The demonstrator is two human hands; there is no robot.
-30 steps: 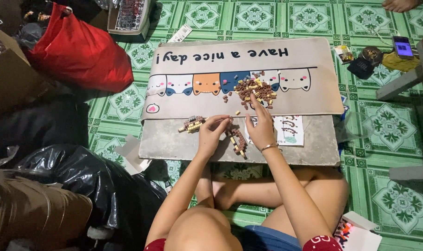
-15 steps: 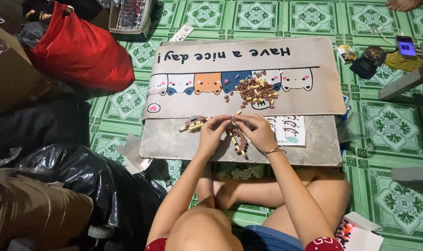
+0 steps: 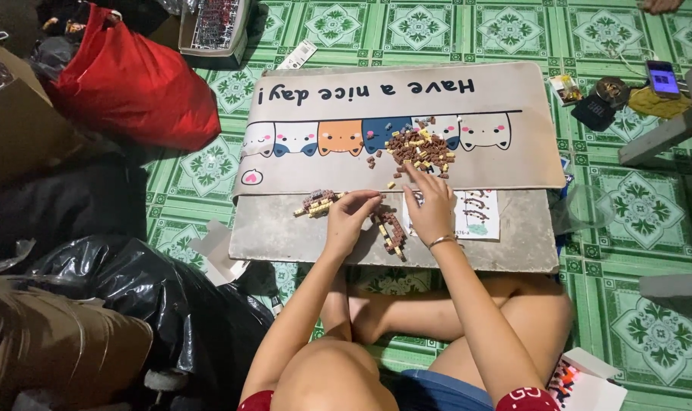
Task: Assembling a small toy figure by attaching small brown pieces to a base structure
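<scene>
Fingers of the right hand [image 3: 431, 207] spread toward the brick pile [image 3: 420, 147]; left hand [image 3: 351, 215] grip pinches a brick model [image 3: 319, 203].

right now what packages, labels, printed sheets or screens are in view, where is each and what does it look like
Printed mat: on the tiled floor ahead, beige rectangle, dark lettering, row of coloured cat faces.
Instruction sheet: on the grey board beside the right hand, white with small pictures.
Phone: far right on the floor, lit bluish screen.
Small box: by the right knee, white, colourful print.
Tag: beyond the mat, narrow, white.
</scene>
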